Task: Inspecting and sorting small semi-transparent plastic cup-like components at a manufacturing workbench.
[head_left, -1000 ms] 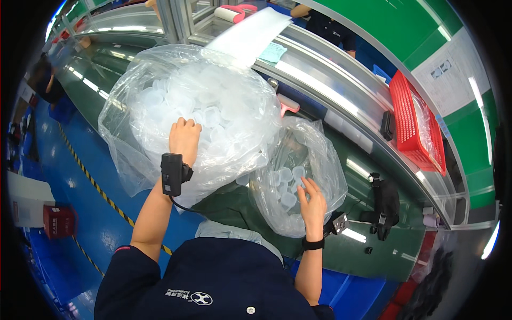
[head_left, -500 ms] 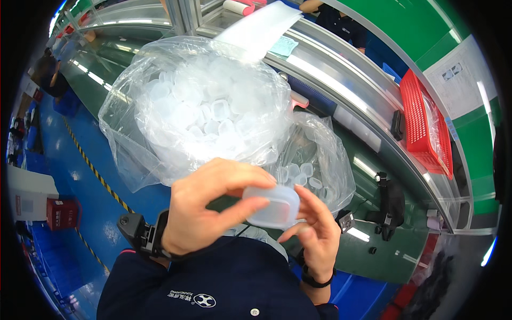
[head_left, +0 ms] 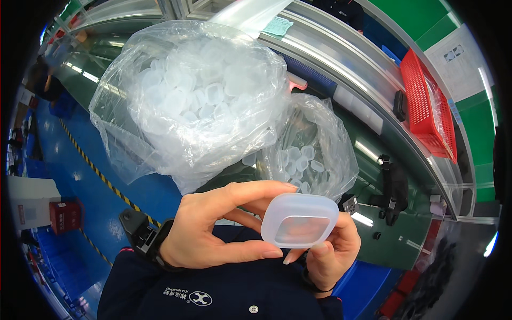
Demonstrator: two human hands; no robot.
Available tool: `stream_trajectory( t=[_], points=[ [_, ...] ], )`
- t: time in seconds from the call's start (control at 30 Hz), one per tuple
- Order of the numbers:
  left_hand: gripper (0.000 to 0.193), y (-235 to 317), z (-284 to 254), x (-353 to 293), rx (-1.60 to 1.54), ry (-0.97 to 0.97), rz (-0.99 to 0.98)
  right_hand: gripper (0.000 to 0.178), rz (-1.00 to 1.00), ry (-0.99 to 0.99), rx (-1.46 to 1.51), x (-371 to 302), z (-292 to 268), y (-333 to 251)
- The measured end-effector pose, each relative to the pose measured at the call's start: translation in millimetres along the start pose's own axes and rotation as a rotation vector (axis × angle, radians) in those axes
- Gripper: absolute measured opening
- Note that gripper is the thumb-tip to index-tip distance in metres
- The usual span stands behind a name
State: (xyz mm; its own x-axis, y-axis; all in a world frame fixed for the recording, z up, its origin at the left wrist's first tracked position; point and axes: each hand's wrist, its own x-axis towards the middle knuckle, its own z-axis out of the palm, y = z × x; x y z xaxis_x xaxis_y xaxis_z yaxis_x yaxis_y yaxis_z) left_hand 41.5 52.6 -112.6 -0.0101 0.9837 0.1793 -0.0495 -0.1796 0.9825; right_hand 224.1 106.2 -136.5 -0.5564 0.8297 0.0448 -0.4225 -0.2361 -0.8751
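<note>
Plastic, milky and a bit see-through, makes up the cup [head_left: 300, 220] that is up in front of the person, and its sides are squarish with round corners. It is closer to the person than the big bag [head_left: 114, 120], and a bit to the right of that bag.

The right hand [head_left: 337, 253] is behind and under the cup's right side. Its thumb and bent fingers pinch the cup near the lower right edge, and some of those fingers hide behind it. The left hand [head_left: 213, 228] is on the cup's other side. Its thumb and first finger are spread wide, with the cup's left side between them. The first finger reaches the top edge and the thumb is by the bottom edge. I cannot tell if this hand is pressing on the cup.

Lots of pale pieces [head_left: 214, 94] fill the big bag. Just to the right of the big bag is the small bag [head_left: 344, 141], with fewer pieces in it. A red basket [head_left: 417, 101] is well off to the right of the big bag. A black strap [head_left: 394, 189] lies on the green table [head_left: 392, 246], also to the big bag's right.
</note>
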Motion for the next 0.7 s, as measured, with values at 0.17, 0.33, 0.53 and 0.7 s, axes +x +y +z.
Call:
stream_trajectory(
  t=[0.17,0.33,0.53,0.7],
  points=[
    [0.053,5,0,0,-0.097,-0.048,-0.04,0.036,-0.019,-0.019,0.046,-2,-4,2],
    [0.031,-5,-2,1,0.225,-0.012,0.164,0.051,0.025,0.031,0.236,4,3,2],
    [0.032,-10,5,0,0.008,0.036,0.137,0.059,-0.099,-0.106,0.125,7,4,1],
    [0.055,-10,2,4,-0.078,-0.091,0.118,0.063,-0.077,-0.129,0.196,5,-4,2]
  ],
)
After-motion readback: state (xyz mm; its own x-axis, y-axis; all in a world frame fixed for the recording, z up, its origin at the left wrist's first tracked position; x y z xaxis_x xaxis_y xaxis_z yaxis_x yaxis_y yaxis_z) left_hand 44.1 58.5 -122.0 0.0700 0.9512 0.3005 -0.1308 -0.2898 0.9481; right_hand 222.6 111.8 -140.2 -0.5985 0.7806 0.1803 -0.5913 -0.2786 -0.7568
